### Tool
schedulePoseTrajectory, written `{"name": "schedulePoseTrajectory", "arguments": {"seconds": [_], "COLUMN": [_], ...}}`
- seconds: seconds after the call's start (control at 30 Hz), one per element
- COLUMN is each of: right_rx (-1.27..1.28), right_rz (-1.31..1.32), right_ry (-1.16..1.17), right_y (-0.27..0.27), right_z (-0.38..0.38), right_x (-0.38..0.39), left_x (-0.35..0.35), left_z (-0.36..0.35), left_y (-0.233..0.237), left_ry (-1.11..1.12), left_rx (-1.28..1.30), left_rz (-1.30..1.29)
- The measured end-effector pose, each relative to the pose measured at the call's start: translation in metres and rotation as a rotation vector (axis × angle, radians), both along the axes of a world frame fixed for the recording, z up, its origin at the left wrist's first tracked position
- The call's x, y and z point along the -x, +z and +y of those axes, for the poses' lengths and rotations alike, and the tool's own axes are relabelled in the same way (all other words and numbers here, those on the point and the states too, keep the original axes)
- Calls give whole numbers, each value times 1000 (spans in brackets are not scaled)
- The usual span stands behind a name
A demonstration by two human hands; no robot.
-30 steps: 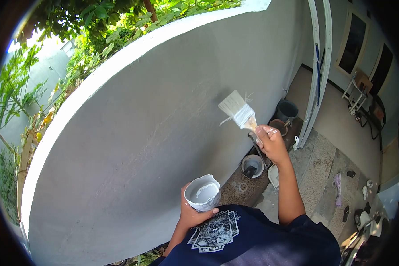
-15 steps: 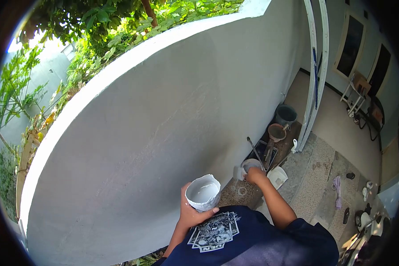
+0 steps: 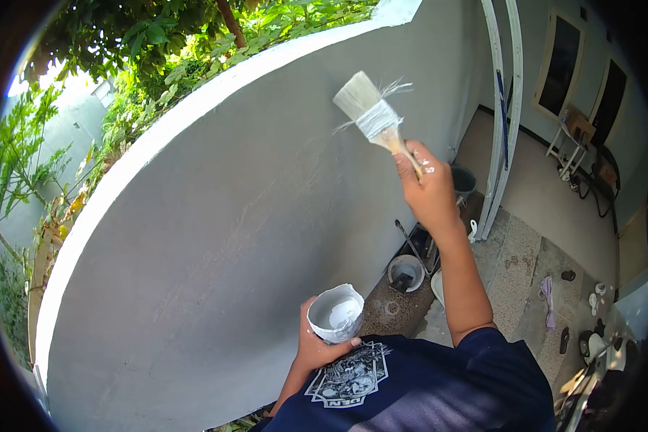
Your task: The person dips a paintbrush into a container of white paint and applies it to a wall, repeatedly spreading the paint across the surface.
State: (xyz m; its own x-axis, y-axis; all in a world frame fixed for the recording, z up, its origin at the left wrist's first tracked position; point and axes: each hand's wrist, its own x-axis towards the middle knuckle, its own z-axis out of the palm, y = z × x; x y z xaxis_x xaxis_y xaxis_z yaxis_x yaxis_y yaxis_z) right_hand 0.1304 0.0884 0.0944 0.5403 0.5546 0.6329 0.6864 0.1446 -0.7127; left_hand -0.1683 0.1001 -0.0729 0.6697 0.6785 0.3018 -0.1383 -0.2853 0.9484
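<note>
My right hand point(image 3: 430, 187) is closed round the wooden handle of a wide paintbrush point(image 3: 371, 108). The brush is raised in front of the wall, its pale bristles pointing up and left, with stray bristles sticking out at the sides and white paint on the ferrule. White specks mark my fingers. Low in front of my chest, my left hand point(image 3: 315, 347) grips a paint-smeared cup point(image 3: 336, 314) with a ragged rim; white paint shows in its bottom. A grey wall point(image 3: 216, 237) with a bright white top edge curves behind both hands.
At the wall's foot stand a round basin point(image 3: 406, 273) with a dark object inside and a dark bucket point(image 3: 464, 180). White upright poles point(image 3: 498, 137) rise beyond. A chair point(image 3: 572, 140) is by the house, and footwear point(image 3: 564, 340) lies on the paving. Plants point(image 3: 151, 79) grow behind the wall.
My right hand has come up from beside the basin, now showing the paintbrush high before the wall. My left hand keeps the cup almost in place, tipped slightly so its paint shows.
</note>
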Motion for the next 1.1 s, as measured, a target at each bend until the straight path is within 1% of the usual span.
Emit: {"name": "schedulePoseTrajectory", "arguments": {"seconds": [0.07, 0.13, 0.2, 0.27, 0.3, 0.37, 0.4, 0.43, 0.5, 0.53, 0.57, 0.63, 0.67, 0.73, 0.77, 0.83, 0.9, 0.93, 0.97, 1.0, 1.03, 1.07, 1.1], "right_rx": [61, 187, 506, 854, 858, 1299, 1131, 965, 712, 588, 458, -13, -14, -308, -309, 51, 15, 157, 211, 348, 632, 956, 1145], "right_rz": [-76, 66, 81, -24, -19, -153, -100, -46, -43, -90, -49, 81, 77, 142, 134, -24, 78, 134, 115, 127, 96, 43, 1], "right_ry": [24, 70, 47, 78, 81, 167, 159, 151, 101, 54, 53, -32, -33, 64, 65, 63, 133, 189, 210, 236, 252, 240, 283], "right_y": [-63, -147, -208, -263, -273, -283, -263, -221, -103, -59, -19, 0, 11, 29, 24, -18, -104, -144, -189, -232, -279, -311, -352], "right_z": [22, 27, 4, -21, -24, -24, -18, -11, 0, -1, -4, 11, 14, 18, 21, 35, 55, 47, 37, 21, 3, -17, -33], "right_x": [7, 22, 26, 19, 12, 0, -3, -5, -2, -6, -6, -21, -25, -24, -22, -11, 10, 17, 24, 28, 26, 29, 24], "left_x": [2, 3, 2, 4, 7, 7, 6, 5, 5, 4, 4, 3, 1, -1, -1, 0, -1, 0, 1, 3, 3, 3, 5], "left_z": [0, -3, -3, -2, -3, 0, 4, 5, 1, 2, 3, 3, 3, 1, 2, 3, 0, 0, 2, 2, 2, 4, 5], "left_y": [0, 1, 2, 1, 0, 0, -1, -2, -2, 0, 4, 8, 5, 0, -1, 1, 7, 4, -1, -4, -3, -3, -2], "left_ry": [10, 43, 47, 70, 70, 64, 62, 48, 30, 26, 20, 26, 24, 23, 14, 8, 29, 34, 31, 26, 27, 23, 17], "left_rx": [-13, -22, 8, 16, 20, -17, -20, -9, 14, 20, 22, -19, -9, 6, 11, 12, -10, -8, 14, 36, 37, 39, 40], "left_rz": [1, -16, -21, 6, 11, 28, 29, 16, 13, 9, 8, 17, -4, -35, -31, -27, -36, -43, -41, -35, -39, -14, 16]}}
